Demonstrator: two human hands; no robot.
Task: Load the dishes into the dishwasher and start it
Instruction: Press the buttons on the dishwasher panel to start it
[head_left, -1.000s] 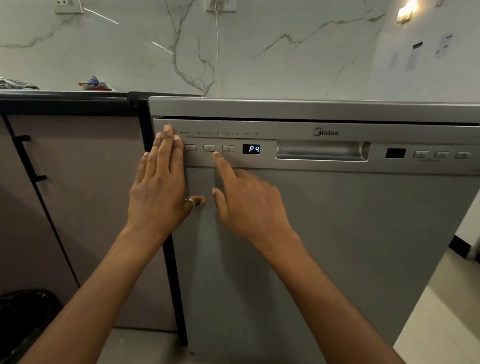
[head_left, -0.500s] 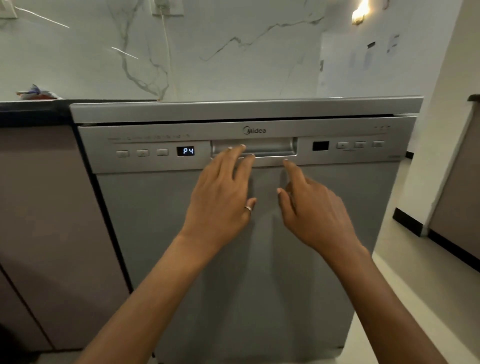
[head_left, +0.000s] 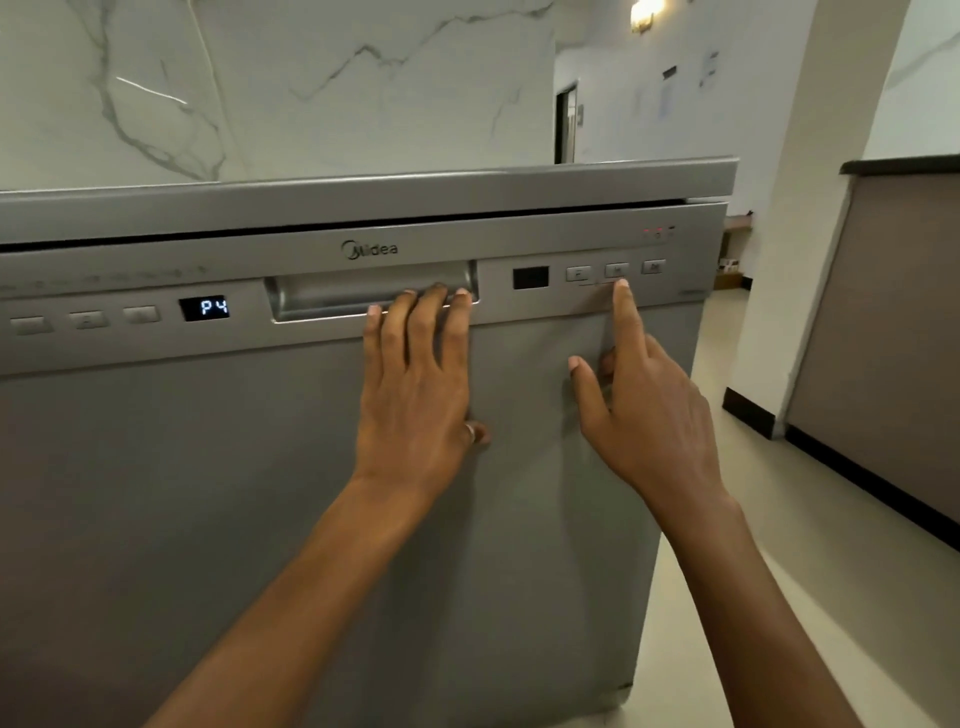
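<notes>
Dishwasher (head_left: 260, 493): standing shut, its grey door filling the view from 9 o'clock to 3 o'clock; no dishes are showing.
Display (head_left: 205, 308): glowing "P4", sitting at 9 o'clock of the handle recess (head_left: 337, 296).
Left hand (head_left: 415, 395): lying flat on the door with straight fingers, grasping nothing, its fingertips reaching the lower lip of the recess at its 12 o'clock.
Right hand (head_left: 644, 415): pointing with the index finger straight and the other fingers folded, holding nothing; the tip is touching the lower edge of the middle button (head_left: 616, 269) in the right-hand trio, at the hand's 12 o'clock.
Change: one second ago both hands were working at the left button trio (head_left: 88, 319), the right index on its second button; both are now lying on the right half of the panel, while "P4" is staying unchanged.
Meaning: loading is apparently finished and a programme chosen, so the start press is probably being made; whether the button is actually going in cannot be told.
Surroundings: marble wall (head_left: 260, 78) rising at 12 o'clock; floor (head_left: 779, 519) and another counter (head_left: 904, 163) lying at 3 o'clock.
</notes>
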